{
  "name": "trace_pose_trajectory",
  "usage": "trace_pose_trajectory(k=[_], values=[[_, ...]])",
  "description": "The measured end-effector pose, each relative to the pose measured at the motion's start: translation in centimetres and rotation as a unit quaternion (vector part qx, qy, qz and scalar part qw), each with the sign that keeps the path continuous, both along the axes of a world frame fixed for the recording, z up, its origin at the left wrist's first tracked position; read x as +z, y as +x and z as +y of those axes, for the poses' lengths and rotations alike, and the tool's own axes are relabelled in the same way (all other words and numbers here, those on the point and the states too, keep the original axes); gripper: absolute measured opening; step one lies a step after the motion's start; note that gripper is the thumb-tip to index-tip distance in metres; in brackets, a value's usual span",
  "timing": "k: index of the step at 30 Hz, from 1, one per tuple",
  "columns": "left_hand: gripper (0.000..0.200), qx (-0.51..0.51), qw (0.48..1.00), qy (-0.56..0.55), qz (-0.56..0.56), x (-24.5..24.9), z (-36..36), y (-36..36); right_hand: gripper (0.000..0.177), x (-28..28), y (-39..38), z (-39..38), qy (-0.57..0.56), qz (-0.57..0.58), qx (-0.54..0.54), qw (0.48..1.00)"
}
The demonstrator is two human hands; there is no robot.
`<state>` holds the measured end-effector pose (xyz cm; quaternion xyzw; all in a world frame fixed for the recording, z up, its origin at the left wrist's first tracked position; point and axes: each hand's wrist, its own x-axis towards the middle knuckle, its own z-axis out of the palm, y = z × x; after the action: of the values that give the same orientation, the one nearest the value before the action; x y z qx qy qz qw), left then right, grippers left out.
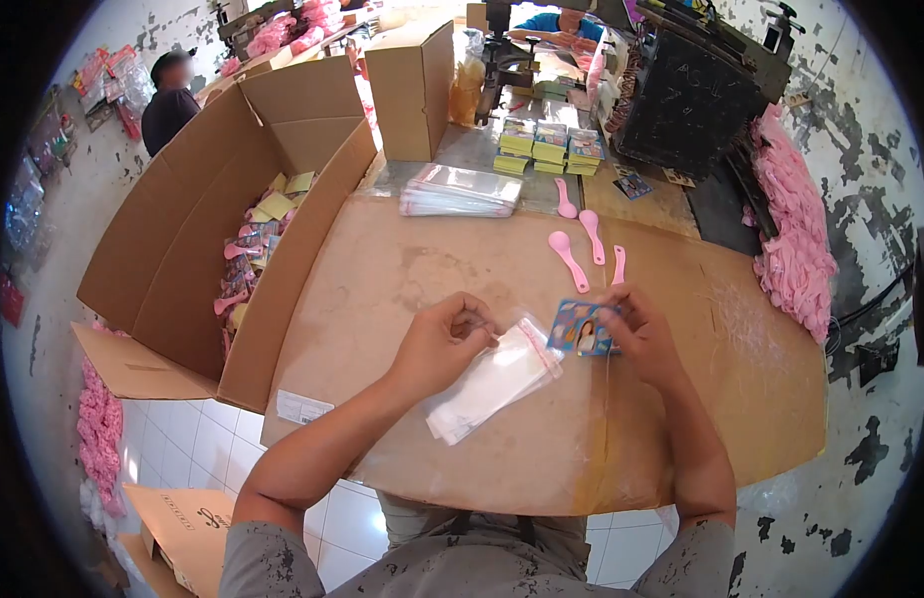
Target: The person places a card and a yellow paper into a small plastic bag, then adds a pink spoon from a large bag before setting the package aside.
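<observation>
Here, a picture card (579, 331) is gripped between the thumb and fingers of the right hand (641, 339), just beside the clear plastic sleeves (497, 384) laid on the cardboard sheet (412, 264). The left hand (442, 347) is held, fingers curled, at the sleeves' edge; whether one is pinched cannot be told. Pink spoons (570, 261) are spread beyond.
</observation>
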<state>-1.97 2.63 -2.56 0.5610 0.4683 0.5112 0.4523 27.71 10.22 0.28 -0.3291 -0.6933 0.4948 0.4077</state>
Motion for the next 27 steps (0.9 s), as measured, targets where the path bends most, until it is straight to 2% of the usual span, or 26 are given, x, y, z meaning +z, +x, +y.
trace_pose_trajectory(k=[2,3,6,11,15,18,21,24,27], values=[[0.017,-0.024,0.985,-0.068,-0.155,0.8,0.0,0.1,0.015,-0.1,-1.6,-1.4,-0.009,-0.029,-0.019,0.999],[0.019,-0.028,0.985,-0.077,-0.155,1.3,0.0,0.1,0.014,-0.2,-1.9,-1.7,-0.013,-0.043,-0.029,0.999],[0.023,-0.046,0.982,-0.103,-0.152,1.8,0.0,0.0,0.014,-0.1,-1.7,-1.4,0.125,-0.153,0.016,0.98],[0.029,-0.062,0.982,-0.124,-0.131,1.9,-0.2,0.1,0.019,-0.3,-1.6,-1.5,0.122,-0.138,0.033,0.982],[0.029,-0.055,0.979,-0.077,-0.182,1.7,0.0,-0.2,0.024,0.3,-1.3,-1.4,0.106,-0.193,0.051,0.974],[0.029,-0.059,0.98,-0.095,-0.165,2.5,-0.2,-0.2,0.035,-0.9,-2.1,-1.7,-0.048,-0.008,0.051,0.998],[0.03,-0.063,0.982,-0.115,-0.138,2.0,-0.4,0.2,0.042,0.2,-2.5,-2.2,-0.051,0.053,0.018,0.997],[0.032,-0.067,0.984,-0.111,-0.126,1.8,-0.5,0.6,0.043,0.4,-2.8,-2.5,-0.048,0.078,-0.025,0.995],[0.034,-0.06,0.985,-0.106,-0.118,1.8,-0.6,0.7,0.042,-0.1,-2.9,-2.3,0.011,0.111,-0.058,0.992]])
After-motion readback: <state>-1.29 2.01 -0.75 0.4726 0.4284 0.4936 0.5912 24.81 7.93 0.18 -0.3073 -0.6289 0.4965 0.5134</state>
